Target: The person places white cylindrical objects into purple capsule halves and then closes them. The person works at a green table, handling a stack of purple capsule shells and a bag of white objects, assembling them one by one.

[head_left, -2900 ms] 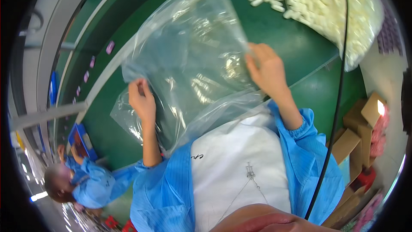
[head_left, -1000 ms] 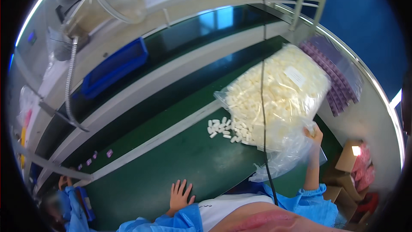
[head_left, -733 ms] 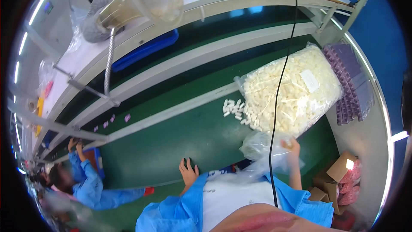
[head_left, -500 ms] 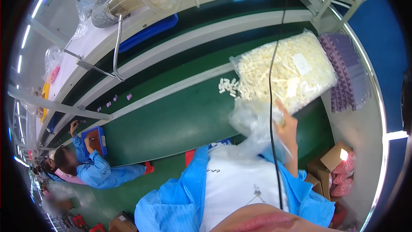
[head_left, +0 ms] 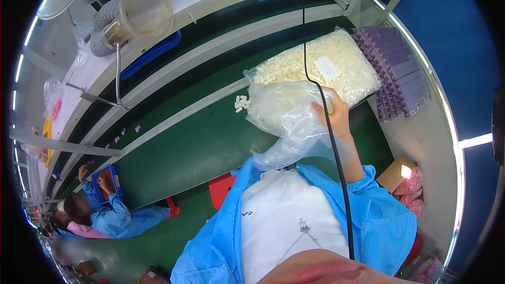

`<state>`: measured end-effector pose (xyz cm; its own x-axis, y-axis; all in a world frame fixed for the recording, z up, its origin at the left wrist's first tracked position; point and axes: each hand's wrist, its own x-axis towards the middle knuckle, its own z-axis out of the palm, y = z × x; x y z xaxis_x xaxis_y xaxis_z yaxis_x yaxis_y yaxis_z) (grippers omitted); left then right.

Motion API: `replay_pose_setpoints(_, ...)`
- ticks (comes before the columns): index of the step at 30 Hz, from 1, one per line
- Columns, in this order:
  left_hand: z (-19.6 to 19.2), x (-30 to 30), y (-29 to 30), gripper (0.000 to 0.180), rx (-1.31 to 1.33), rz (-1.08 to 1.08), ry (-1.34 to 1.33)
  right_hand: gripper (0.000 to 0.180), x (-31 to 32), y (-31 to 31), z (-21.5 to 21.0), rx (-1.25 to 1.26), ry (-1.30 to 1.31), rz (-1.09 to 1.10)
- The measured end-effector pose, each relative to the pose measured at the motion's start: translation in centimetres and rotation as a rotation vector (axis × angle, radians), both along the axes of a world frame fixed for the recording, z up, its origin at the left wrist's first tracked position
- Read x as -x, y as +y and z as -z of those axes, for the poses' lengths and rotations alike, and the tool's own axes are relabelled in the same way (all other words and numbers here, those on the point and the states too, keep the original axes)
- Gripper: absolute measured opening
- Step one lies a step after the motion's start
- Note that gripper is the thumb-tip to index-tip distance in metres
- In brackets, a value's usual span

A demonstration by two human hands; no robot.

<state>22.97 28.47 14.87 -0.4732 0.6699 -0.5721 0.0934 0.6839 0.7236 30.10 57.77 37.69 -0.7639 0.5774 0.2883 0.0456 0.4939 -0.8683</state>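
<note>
My right hand is closed on the loose, clear open end of a plastic bag at the right of the bench. The full part of this bag lies beyond the hand, packed with small cream-white pieces and bearing a white label. Several loose white pieces lie on the green surface at the bag's left side. My left hand does not show; only the blue sleeve on that side is visible. A black cable hangs across the view in front of the bag and my right forearm.
Stacked purple trays stand right of the bag. The green bench runs left to a co-worker in blue at a blue tray. Behind are a shelf and a fume hood. Cardboard boxes sit lower right.
My right hand has moved up and away from me, drawing the clear plastic over the near part of the bag. The whole view has shifted, so the scene sits further left.
</note>
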Motion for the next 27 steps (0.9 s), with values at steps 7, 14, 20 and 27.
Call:
replay_pose_setpoints(7, -0.1, 4.7, 1.5, 0.026, 0.045, -0.037, 0.058, 0.047, -1.1, 12.5, -2.7, -0.277, -0.74, -0.391)
replay_pose_setpoints(14, -4.9, 13.1, 7.1, 0.025, 0.005, -0.072, 0.424, 0.039, -7.6, 23.2, -11.2, -0.52, -0.349, 0.718)
replay_pose_setpoints(20, -10.5, 14.0, 12.2, 0.022, -0.156, -0.254, 0.657, 0.042, -3.4, 27.2, -12.8, -0.587, -0.019, 1.047)
replay_pose_setpoints(27, -10.9, 6.8, 15.1, 0.023, -0.288, -0.769, 0.512, 0.046, -3.9, 35.5, -5.4, -0.592, -0.031, 1.071)
